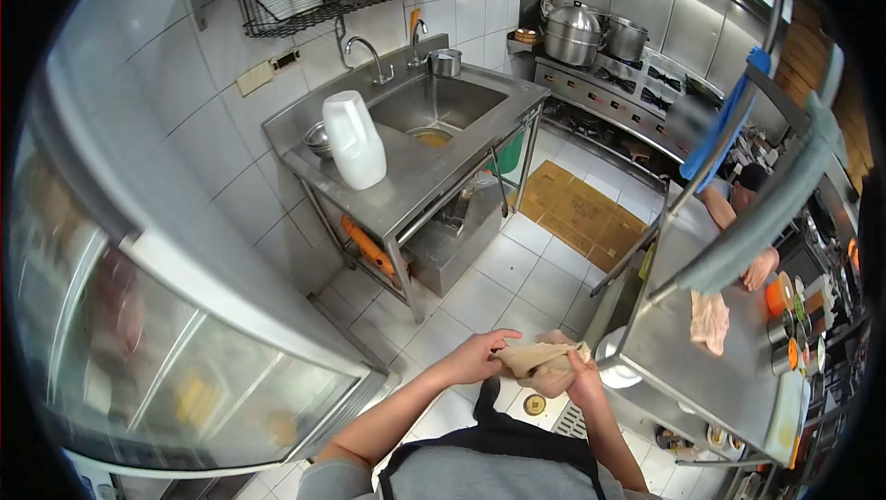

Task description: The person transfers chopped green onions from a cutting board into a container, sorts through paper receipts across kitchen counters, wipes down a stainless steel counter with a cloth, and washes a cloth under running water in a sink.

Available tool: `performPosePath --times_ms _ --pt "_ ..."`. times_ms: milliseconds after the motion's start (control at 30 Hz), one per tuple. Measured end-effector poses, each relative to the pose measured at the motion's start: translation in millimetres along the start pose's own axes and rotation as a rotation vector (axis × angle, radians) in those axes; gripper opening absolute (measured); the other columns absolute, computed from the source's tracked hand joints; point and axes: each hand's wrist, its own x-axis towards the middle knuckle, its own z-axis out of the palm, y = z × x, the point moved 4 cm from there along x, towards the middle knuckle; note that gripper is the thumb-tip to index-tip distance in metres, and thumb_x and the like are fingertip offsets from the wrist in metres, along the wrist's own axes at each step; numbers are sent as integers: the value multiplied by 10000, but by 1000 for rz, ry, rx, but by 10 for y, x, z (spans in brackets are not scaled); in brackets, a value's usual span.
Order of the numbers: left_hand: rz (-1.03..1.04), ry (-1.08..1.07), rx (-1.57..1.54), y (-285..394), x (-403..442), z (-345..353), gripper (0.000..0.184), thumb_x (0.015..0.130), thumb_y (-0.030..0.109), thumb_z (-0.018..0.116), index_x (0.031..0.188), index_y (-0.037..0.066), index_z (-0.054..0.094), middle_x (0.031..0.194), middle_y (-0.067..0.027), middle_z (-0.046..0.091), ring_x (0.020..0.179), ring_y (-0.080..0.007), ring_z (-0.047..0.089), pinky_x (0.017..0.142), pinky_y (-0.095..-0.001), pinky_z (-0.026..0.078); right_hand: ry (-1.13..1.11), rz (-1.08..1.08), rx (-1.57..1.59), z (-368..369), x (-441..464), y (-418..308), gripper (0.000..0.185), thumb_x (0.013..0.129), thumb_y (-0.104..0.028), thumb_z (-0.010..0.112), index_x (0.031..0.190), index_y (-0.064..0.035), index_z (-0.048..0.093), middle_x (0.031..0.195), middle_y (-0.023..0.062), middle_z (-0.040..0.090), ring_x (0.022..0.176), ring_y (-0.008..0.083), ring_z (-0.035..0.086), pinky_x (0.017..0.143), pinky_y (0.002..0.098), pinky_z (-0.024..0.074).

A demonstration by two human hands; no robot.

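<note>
A beige cloth (544, 366) hangs between my two hands, in front of my dark apron and above the tiled floor. My left hand (475, 359) is at the cloth's left end, its fingers closed on the edge. At the right end, my right hand (583, 378) grips the cloth with the thumb on top. The cloth is bunched and folded, with a dark spot or gap near its middle.
A steel sink table (415, 188) with a white jug (353, 142) stands ahead. A glass-door fridge (185, 352) is at the left. On the right, a co-worker's arms (729, 223) reach over a steel counter (664, 343) holding a pinkish cloth (709, 322). Cardboard (581, 214) covers the floor.
</note>
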Motion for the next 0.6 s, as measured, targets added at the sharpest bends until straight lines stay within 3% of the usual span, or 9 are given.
performPosePath --times_ms 133,300,367,500,600 --pt "-40 73 -21 -356 617 -562 487 802 -36 495 1270 78 427 965 -81 617 916 -132 565 830 -277 451 3 -30 31 94 936 -470 298 926 -121 452 1203 -10 460 1211 160 526 1099 291 529 938 418 441" --pt "-148 381 -23 -535 808 -1441 431 848 4 512 1267 66 429 1120 -83 566 1007 -165 561 875 -299 445 -64 18 -22 520 2380 -1105 287 913 -131 483 1149 29 459 1099 151 560 1003 265 575 869 376 479" --pt "-183 444 -93 -601 805 -1792 412 867 11 507 1268 68 430 1146 -77 552 1017 -160 557 880 -296 442 -118 -14 -69 791 2923 -1356 325 917 -144 475 1189 26 427 1146 166 540 1043 297 556 895 406 467" --pt "-129 466 -356 -551 922 -2558 404 878 40 532 1269 78 437 1140 -60 558 1027 -153 565 868 -277 434 -185 -54 -117 1292 4052 -1734 356 919 -149 468 1220 27 393 1182 184 514 1060 308 547 923 422 456" --pt "-39 544 -434 -488 1333 -3214 418 852 -28 506 1256 63 447 1120 -73 560 988 -159 567 886 -298 435 -237 -105 -99 1748 4746 -2052 341 921 -136 455 1216 28 404 1187 179 512 1044 295 558 914 411 465"
